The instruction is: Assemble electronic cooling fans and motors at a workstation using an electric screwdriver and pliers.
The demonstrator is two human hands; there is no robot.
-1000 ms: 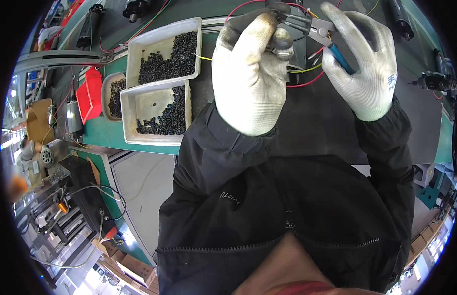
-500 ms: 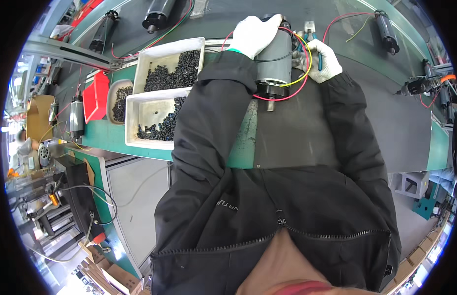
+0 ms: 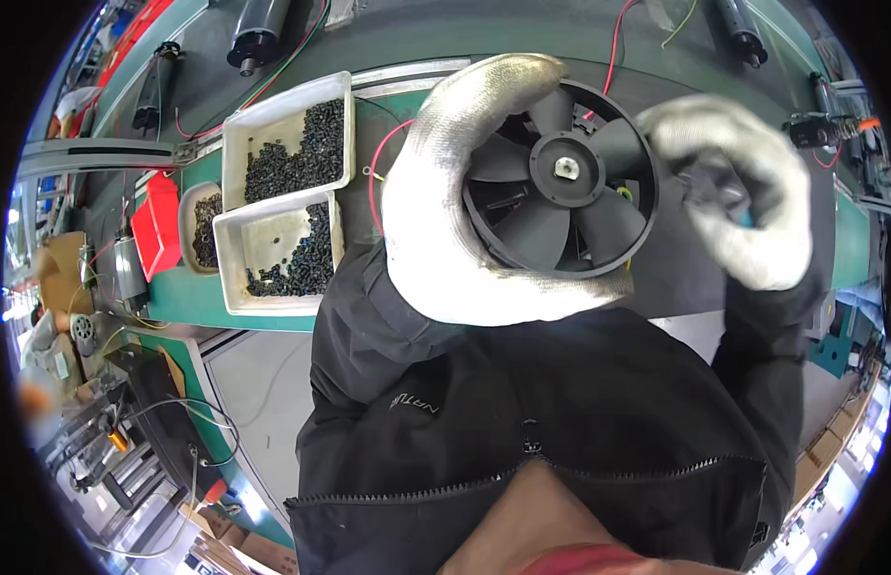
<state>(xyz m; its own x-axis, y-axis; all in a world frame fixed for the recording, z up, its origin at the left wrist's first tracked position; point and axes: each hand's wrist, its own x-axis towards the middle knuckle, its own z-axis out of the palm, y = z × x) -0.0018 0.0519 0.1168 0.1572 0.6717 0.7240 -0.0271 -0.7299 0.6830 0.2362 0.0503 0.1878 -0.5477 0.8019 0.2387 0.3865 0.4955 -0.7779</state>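
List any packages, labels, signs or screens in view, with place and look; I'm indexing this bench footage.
Red box: left of the trays on the green bench, blocky, plain red.
Cardboard boxes: on the floor at lower left, brown, partly cut off.
Jacket print: small pale lettering on the black jacket's chest.
No screens or signs can be made out.

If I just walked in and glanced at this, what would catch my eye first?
A black round fan, blades facing the camera, held up at centre by the gloved left hand curled around its rim. The gloved right hand closes on something dark beside it. To the left, two white trays of small black parts sit on the green bench.
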